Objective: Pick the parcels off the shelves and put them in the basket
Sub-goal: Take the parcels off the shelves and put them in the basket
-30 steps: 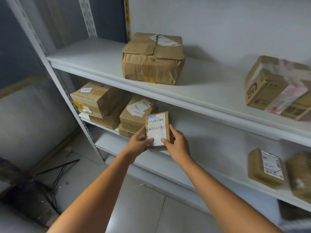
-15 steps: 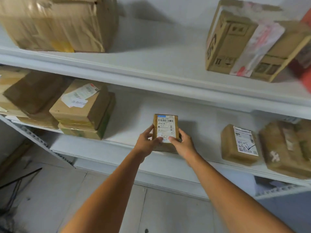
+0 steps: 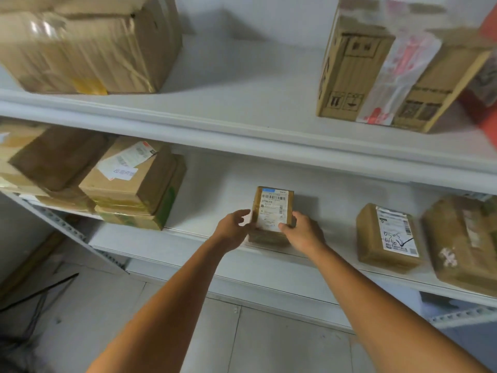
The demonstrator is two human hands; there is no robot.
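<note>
A small brown parcel (image 3: 273, 208) with a white barcode label sits at the front of the lower shelf (image 3: 193, 235). My left hand (image 3: 234, 228) grips its left side and my right hand (image 3: 302, 234) grips its right side, thumbs on the label. More parcels lie on the same shelf: a labelled one (image 3: 387, 238) to the right, a bigger taped one (image 3: 465, 243) at the far right, and a stack (image 3: 131, 184) to the left. No basket is in view.
The upper shelf (image 3: 242, 109) carries a large crumpled box (image 3: 88, 47) on the left and a tall carton (image 3: 376, 65) with red-white tape on the right. Grey floor tiles lie below. Dark wire shapes (image 3: 32, 297) show at the lower left.
The view has swung right along the shelves. Both hands kept hold of the small parcel, which now stands in the gap between the left stack and the right parcels.
</note>
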